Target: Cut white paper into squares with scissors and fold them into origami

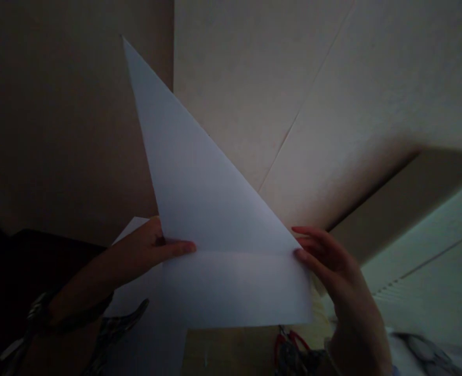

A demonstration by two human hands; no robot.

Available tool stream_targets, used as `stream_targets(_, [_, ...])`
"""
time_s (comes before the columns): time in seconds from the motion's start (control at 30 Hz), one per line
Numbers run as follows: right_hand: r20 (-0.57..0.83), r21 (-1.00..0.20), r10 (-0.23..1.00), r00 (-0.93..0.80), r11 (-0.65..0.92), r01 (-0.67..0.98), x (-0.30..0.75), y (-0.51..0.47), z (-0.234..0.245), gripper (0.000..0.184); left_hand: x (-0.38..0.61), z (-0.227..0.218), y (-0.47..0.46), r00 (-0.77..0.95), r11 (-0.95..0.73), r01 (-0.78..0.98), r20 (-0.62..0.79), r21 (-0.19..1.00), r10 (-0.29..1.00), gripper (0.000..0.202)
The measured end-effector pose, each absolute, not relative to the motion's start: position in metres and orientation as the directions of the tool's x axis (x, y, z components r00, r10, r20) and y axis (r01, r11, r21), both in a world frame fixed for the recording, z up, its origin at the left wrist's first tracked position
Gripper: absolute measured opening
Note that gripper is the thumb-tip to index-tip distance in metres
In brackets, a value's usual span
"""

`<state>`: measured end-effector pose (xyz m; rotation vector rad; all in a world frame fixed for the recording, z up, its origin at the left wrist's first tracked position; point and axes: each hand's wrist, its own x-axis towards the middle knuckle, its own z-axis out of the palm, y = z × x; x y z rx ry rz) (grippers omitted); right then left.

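Note:
A large white sheet of paper [215, 209], folded so its upper part tapers to a point at the top left, is held up in front of me. A crease runs across it at about the height of my thumbs. My left hand [152, 243] grips its left edge, thumb on the near face and fingers mostly hidden behind. My right hand [341, 282] pinches the right edge near the end of the crease, with thumb in front and fingers behind. Below and left lies another white sheet [148, 334], partly covered by my left forearm.
Red-handled scissors [289, 347] lie on the wooden tabletop [231, 352] below the paper. Pale walls [254, 62] meet in a corner behind. A patterned dark band [125, 318] hangs by my left wrist. The light is dim.

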<state>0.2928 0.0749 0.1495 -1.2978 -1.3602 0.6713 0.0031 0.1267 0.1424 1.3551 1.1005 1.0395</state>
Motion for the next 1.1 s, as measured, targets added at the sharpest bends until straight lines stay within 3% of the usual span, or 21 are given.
stream_targets(0.2, [0.258,-0.898,0.961,0.101,0.201,0.392,0.291,0.078,0.148,0.018,0.0,0.14,0.131,0.267,-0.101,0.149,0.058,0.984,0.962,0.01])
stream_targets(0.37, [0.217,-0.903,0.971,0.097,0.162,0.397,0.289,0.075,0.15,0.02,0.002,0.149,0.128,0.297,-0.067,0.061,0.046,0.996,0.954,0.013])
stream_targets(0.6, [0.255,-0.906,0.954,0.158,0.178,0.385,0.282,0.071,0.151,0.018,-0.001,0.148,0.124,0.178,-0.004,-0.079,0.018,0.997,0.984,0.016])
stream_targets(0.7, [0.316,-0.89,0.936,0.155,0.236,0.39,0.279,0.071,0.15,0.014,-0.005,0.147,0.123,0.196,0.003,-0.02,0.001,1.0,0.981,0.024])
stream_targets(0.83, [0.402,-0.873,0.896,0.187,0.314,0.373,0.274,0.073,0.148,0.008,-0.008,0.144,0.119,0.171,-0.055,0.109,0.036,0.993,0.985,0.018])
stream_targets(0.97, [0.49,-0.812,0.84,0.233,0.342,0.473,0.279,0.073,0.146,0.025,-0.008,0.144,0.119,0.064,-0.079,0.233,0.066,0.969,0.996,0.021])
stream_targets(1.1, [0.481,-0.761,0.802,0.355,0.18,0.623,0.301,0.06,0.125,0.027,-0.006,0.15,0.121,-0.12,0.002,0.339,0.041,0.941,0.992,0.033])
